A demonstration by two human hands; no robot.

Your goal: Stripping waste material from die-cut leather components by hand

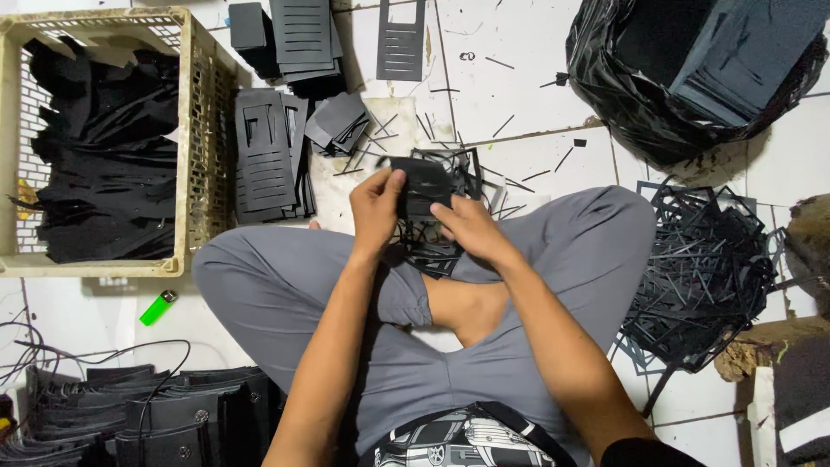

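Black die-cut sheet piece (421, 186): held above my crossed legs, just in front of my shins, over the white tiled floor (519, 95). It is flat, dark, with slot cut-outs; a lacy web of black offcut frame (458, 169) hangs behind and to its right, touching it.

My left hand (376, 207): closed on the piece's left edge, thumb up on the top face, fingers curled beneath. Grip looks firm; fingers nearly fully bent.

My right hand (471, 227): partly closed, fingertips pressing the piece's lower right part, thumb tucked towards the sheet. Whether it pinches the piece or the offcut web, I cannot tell.

Below the hands: more offcut scraps (432, 255) lying on my grey trousers (285, 277) by the ankle.

Outward, ahead of me: stacks of slotted black cut panels (264, 156) on the floor, thin black slivers (510, 186) scattered around them.

To my left: a cream plastic crate (203, 130) filled with black pieces. Near it, a green lighter (158, 307) on the tile. Closer to me on the left, a row of black folded items (156, 415) and some thin cables (52, 355).

To my right: a heap of black offcut frames (705, 268). Farther off, a black plastic bag (622, 95) holding dark sheets.
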